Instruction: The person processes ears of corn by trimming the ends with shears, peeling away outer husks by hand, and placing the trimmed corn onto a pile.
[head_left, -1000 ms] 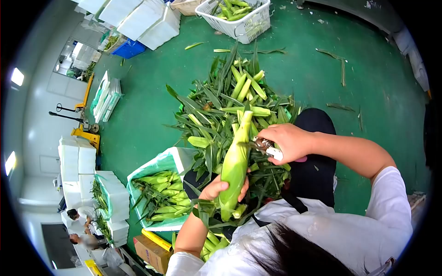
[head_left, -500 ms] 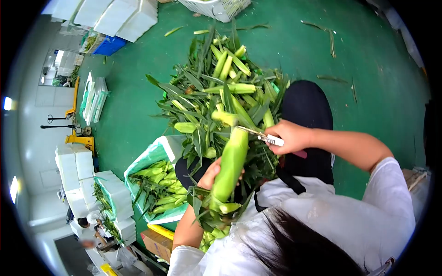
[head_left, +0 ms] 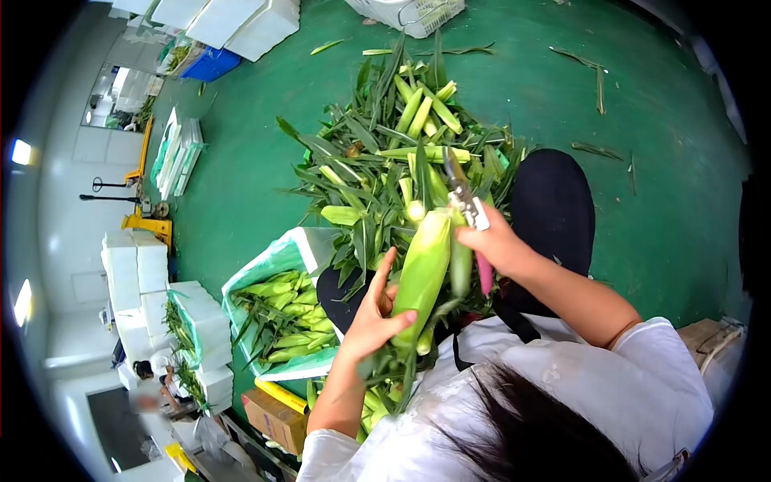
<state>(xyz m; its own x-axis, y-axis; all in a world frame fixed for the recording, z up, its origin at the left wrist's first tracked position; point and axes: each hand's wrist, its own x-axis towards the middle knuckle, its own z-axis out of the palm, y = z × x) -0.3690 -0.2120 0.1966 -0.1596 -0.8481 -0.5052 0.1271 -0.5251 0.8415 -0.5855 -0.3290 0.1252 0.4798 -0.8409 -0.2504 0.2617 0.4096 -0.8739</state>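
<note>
A green ear of corn [head_left: 423, 269] in its husk stands tilted above my lap, its cut end upward. My left hand [head_left: 373, 317] holds it from the left, thumb across the front and index finger stretched out. My right hand [head_left: 498, 239] grips pruning shears [head_left: 464, 197] with a pink handle, blades pointing up and away. The right fingertips are beside the ear, near a loose strip of husk [head_left: 460, 269]. Beyond both hands lies a heap of husk leaves and cut stalk ends [head_left: 353, 161].
A lined white foam box [head_left: 317, 249] of corn ears [head_left: 293, 313] stands at my left, near a cardboard box [head_left: 273, 418]. Ahead is a white crate [head_left: 430, 18]. Foam boxes [head_left: 136, 273], a yellow pallet jack [head_left: 148, 229] and another person [head_left: 161, 381] are farther left.
The stalk end that was above the ear has come off. The shears have swung from pointing left to pointing up, and my left hand's grip has loosened and shifted. The view has moved slightly.
</note>
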